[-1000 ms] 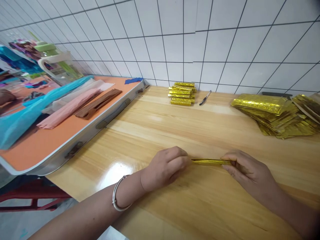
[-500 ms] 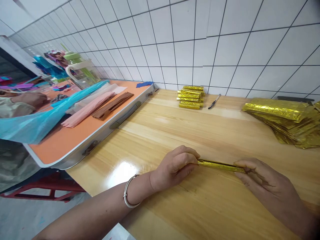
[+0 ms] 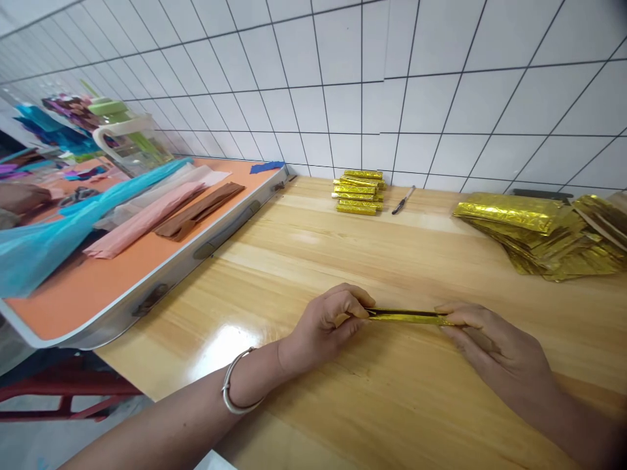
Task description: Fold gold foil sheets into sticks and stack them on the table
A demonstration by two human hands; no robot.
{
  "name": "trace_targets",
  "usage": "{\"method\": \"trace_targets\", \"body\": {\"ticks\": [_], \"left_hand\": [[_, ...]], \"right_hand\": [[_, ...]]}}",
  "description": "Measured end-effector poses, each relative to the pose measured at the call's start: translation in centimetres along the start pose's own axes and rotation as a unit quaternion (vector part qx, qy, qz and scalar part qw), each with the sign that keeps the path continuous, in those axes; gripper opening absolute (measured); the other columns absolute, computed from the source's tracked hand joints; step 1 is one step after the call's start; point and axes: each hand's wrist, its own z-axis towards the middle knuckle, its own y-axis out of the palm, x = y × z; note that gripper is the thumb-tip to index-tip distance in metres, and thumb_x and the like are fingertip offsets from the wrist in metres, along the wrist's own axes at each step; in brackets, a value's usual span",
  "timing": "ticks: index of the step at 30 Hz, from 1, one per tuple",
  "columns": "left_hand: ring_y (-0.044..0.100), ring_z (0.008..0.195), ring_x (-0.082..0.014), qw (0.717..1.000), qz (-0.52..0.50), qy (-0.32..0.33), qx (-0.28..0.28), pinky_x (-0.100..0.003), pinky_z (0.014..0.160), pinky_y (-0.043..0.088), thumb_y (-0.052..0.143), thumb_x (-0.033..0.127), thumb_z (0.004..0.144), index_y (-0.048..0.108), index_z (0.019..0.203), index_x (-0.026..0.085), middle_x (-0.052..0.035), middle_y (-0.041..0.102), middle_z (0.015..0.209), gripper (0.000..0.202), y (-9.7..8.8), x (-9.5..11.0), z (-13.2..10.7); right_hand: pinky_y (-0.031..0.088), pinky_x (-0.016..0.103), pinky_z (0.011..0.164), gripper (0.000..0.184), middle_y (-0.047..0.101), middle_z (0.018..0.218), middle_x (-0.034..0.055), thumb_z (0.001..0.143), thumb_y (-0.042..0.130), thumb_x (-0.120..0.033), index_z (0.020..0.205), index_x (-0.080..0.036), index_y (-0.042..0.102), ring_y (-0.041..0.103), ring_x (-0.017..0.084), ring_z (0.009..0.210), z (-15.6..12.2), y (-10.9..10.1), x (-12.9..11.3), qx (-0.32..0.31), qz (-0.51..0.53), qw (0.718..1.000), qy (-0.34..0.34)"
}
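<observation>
A narrow folded strip of gold foil (image 3: 406,317) lies on the wooden table (image 3: 343,261) between my hands. My left hand (image 3: 326,323), with a silver bangle on its wrist, pinches the strip's left end with curled fingers. My right hand (image 3: 494,349) pinches the strip's right end, fingers pressed together along it. A small stack of folded gold strips (image 3: 357,192) sits at the back by the tiled wall, a black pen (image 3: 402,200) beside it. A heap of flat gold foil sheets (image 3: 543,235) lies at the right.
An orange-topped folding table (image 3: 98,281) adjoins on the left, bearing blue, pink and brown crepe paper (image 3: 147,219) and a clear jug (image 3: 130,140). Another person's arm (image 3: 19,196) shows at the far left. A red stool frame (image 3: 59,398) stands below.
Both hands stay pinched on the gold strip. The strip now looks more on edge, with a dark fold line showing. The camera view has shifted slightly.
</observation>
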Motion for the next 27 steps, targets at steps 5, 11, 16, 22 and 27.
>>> {"method": "trace_targets", "body": {"ticks": [5, 11, 16, 22, 27], "left_hand": [[0.060, 0.088, -0.0147, 1.000, -0.024, -0.014, -0.002, -0.030, 0.077, 0.050, 0.051, 0.014, 0.085, 0.054, 0.081, 0.017, -0.0084, 0.063, 0.096, 0.006, 0.1, -0.2, -0.1], [0.062, 0.092, -0.0166, 0.996, -0.071, -0.043, 0.011, -0.032, 0.079, 0.051, 0.054, 0.015, 0.084, 0.056, 0.079, 0.015, -0.0108, 0.062, 0.100, 0.006, 0.2, -0.1, 0.1], [0.062, 0.093, -0.0172, 0.991, -0.115, -0.066, 0.022, -0.031, 0.077, 0.053, 0.055, 0.014, 0.083, 0.056, 0.079, 0.014, -0.0115, 0.062, 0.103, 0.005, 0.5, -0.1, 0.1], [0.063, 0.093, -0.0176, 0.991, -0.108, -0.079, 0.032, -0.030, 0.076, 0.054, 0.057, 0.016, 0.083, 0.055, 0.077, 0.015, -0.0116, 0.065, 0.104, 0.006, 0.6, 0.0, 0.0], [0.064, 0.091, -0.0178, 0.983, -0.153, -0.085, 0.059, -0.031, 0.077, 0.053, 0.059, 0.015, 0.081, 0.057, 0.075, 0.014, -0.0122, 0.066, 0.101, 0.006, 1.1, 0.1, -0.2]], "right_hand": [[0.051, 0.033, 0.083, 0.019, 0.064, 0.104, 0.0018, 0.085, 0.052, -0.018, 0.101, -0.028, 0.055, 0.062, 0.019, 0.095, 0.2, -0.2, 0.1, -0.008, -0.010, 0.999, -0.038], [0.050, 0.031, 0.082, 0.024, 0.059, 0.115, 0.0026, 0.085, 0.052, -0.014, 0.104, -0.029, 0.057, 0.060, 0.017, 0.099, 0.0, -0.6, 0.7, -0.033, -0.049, 0.995, -0.074], [0.051, 0.028, 0.075, 0.028, 0.058, 0.117, 0.0044, 0.085, 0.051, -0.013, 0.107, -0.028, 0.058, 0.061, 0.017, 0.097, 0.3, -0.8, 0.5, -0.032, -0.050, 0.993, -0.100], [0.051, 0.030, 0.077, 0.022, 0.058, 0.113, 0.0043, 0.086, 0.050, -0.014, 0.100, -0.028, 0.058, 0.060, 0.019, 0.097, 0.6, -0.7, -0.2, -0.023, -0.027, 0.998, -0.061], [0.049, 0.033, 0.081, 0.017, 0.057, 0.107, 0.0051, 0.085, 0.052, -0.015, 0.098, -0.027, 0.056, 0.059, 0.019, 0.095, 0.9, -0.6, -0.7, 0.022, -0.043, 0.997, -0.053]]}}
